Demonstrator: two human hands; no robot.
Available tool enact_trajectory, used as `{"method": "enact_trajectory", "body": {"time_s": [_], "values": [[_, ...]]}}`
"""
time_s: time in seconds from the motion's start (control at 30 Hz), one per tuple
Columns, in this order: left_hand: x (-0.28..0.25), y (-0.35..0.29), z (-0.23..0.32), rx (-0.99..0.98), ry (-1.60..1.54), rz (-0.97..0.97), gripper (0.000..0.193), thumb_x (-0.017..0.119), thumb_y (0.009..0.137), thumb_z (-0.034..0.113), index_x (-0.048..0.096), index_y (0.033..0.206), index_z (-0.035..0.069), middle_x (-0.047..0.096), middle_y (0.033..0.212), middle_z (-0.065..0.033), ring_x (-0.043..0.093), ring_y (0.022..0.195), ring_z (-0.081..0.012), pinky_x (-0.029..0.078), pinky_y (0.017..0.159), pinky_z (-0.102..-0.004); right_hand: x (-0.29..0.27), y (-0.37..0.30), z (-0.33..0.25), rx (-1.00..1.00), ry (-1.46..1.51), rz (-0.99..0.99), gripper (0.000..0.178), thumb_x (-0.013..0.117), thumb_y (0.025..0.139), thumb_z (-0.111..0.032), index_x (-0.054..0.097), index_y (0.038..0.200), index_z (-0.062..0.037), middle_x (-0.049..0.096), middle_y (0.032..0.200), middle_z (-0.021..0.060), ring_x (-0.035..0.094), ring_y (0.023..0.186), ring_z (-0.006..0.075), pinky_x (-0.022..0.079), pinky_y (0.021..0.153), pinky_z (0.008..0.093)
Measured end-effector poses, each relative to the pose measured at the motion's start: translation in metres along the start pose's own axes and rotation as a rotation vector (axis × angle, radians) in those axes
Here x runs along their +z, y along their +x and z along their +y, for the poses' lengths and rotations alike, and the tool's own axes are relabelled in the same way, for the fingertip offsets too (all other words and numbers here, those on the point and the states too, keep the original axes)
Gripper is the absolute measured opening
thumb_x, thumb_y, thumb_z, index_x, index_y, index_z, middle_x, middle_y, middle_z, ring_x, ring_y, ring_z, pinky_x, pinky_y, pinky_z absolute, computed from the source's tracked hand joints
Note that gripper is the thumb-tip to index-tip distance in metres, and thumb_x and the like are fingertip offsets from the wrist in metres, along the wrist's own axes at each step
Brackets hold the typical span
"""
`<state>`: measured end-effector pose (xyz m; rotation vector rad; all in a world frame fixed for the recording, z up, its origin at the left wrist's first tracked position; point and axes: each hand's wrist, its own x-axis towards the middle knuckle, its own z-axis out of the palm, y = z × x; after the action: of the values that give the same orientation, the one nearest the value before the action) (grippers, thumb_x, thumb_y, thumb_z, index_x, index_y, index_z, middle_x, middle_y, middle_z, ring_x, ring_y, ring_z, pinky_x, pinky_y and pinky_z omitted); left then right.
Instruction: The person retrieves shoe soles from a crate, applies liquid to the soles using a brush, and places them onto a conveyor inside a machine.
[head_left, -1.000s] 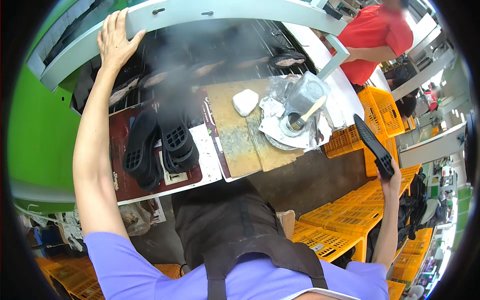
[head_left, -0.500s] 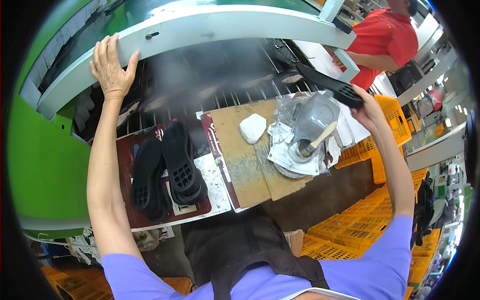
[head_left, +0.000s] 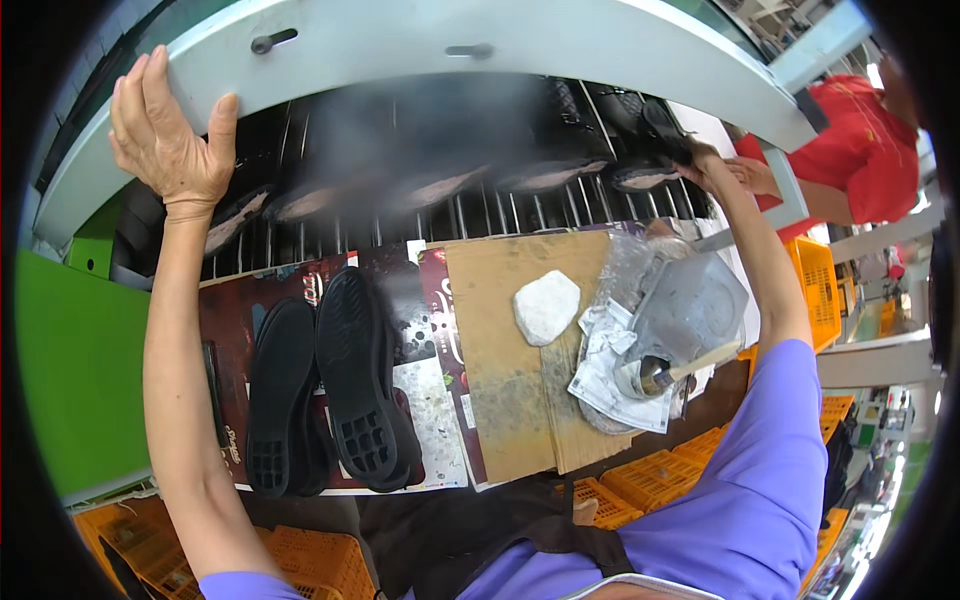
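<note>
My left hand (head_left: 170, 140) lies flat against the pale metal beam (head_left: 380, 45), fingers stretched and thumb apart. At the far right, my right hand (head_left: 706, 168) reaches past the beam's bracket, closed on the near end of a black shoe sole (head_left: 662, 130); its fingertips are partly hidden. That sole is over the right end of a rack of metal rods (head_left: 460, 215), where a row of dark pieces with pale edges (head_left: 550, 178) lies, partly blurred. Several more black soles (head_left: 365, 400) are stacked in two piles on the printed cardboard (head_left: 440, 420) in front of me.
On brown cardboard (head_left: 500, 400) sit a white lump (head_left: 547, 307) and a clear plastic container (head_left: 690, 310), with a brush (head_left: 700, 363) in a small cup. Orange crates (head_left: 660, 485) stand below. A person in a red shirt (head_left: 850, 140) stands at right, an arm close to my right hand.
My right hand has carried the sole forward and left, onto the rack's right end. The view has shifted closer to the rack. My left hand stays on the beam.
</note>
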<state>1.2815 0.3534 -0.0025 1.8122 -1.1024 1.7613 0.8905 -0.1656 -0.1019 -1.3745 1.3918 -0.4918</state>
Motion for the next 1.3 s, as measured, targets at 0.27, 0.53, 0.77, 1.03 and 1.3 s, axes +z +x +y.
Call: {"method": "enact_trajectory", "body": {"time_s": [0.27,0.53,0.77,1.03,1.3], "values": [[0.007,0.001,-0.001,0.024,-0.037,0.031,0.072,0.050,0.086,0.058,0.043,0.134,0.005,0.046,0.129,-0.0112,0.039,0.123,-0.0308,0.030,0.102,-0.0428,-0.010,0.036,0.019,0.001,0.013,0.006,0.017,0.052,0.093,-0.010,0.054,0.102,0.0042,0.058,0.082,0.0119,0.064,0.063,0.0208,0.059,0.050,0.0267],[0.006,-0.001,0.002,-0.019,-0.068,0.048,0.071,0.051,0.084,0.058,0.042,0.135,0.009,0.046,0.131,-0.0108,0.038,0.125,-0.0329,0.029,0.100,-0.0446,-0.002,-0.027,0.014,0.014,-0.233,0.048,0.015,0.050,0.088,-0.005,0.057,0.096,0.0041,0.060,0.080,0.0111,0.062,0.061,0.0173,0.057,0.051,0.0276],[-0.001,-0.002,0.000,-0.069,-0.109,-0.030,0.072,0.052,0.084,0.059,0.036,0.139,0.016,0.038,0.136,-0.0076,0.031,0.130,-0.0307,0.024,0.102,-0.0497,-0.015,-0.184,-0.013,-0.408,-0.684,-0.139,0.035,0.058,0.085,-0.014,0.059,0.119,-0.0061,0.064,0.095,0.0038,0.060,0.080,0.0142,0.049,0.076,0.0287],[-0.017,0.003,0.005,-0.142,-0.184,-0.214,0.077,0.054,0.082,0.058,0.024,0.144,0.024,0.027,0.143,-0.0045,0.017,0.138,-0.0269,0.018,0.108,-0.0585,-0.013,-0.393,0.033,-1.041,-0.890,-0.393,0.019,0.058,0.083,-0.009,0.065,0.098,-0.0002,0.066,0.090,0.0179,0.064,0.084,0.0319,0.051,0.076,0.0371],[-0.052,0.023,0.003,-0.137,-0.254,-0.426,0.082,0.065,0.078,0.040,0.024,0.145,0.017,0.029,0.145,-0.0117,0.021,0.138,-0.0322,0.022,0.109,-0.0490,0.011,-0.498,0.100,-0.866,-0.926,-0.754,0.022,0.059,0.085,-0.015,0.063,0.100,0.0000,0.064,0.086,0.0199,0.064,0.080,0.0353,0.051,0.073,0.0416]]}}
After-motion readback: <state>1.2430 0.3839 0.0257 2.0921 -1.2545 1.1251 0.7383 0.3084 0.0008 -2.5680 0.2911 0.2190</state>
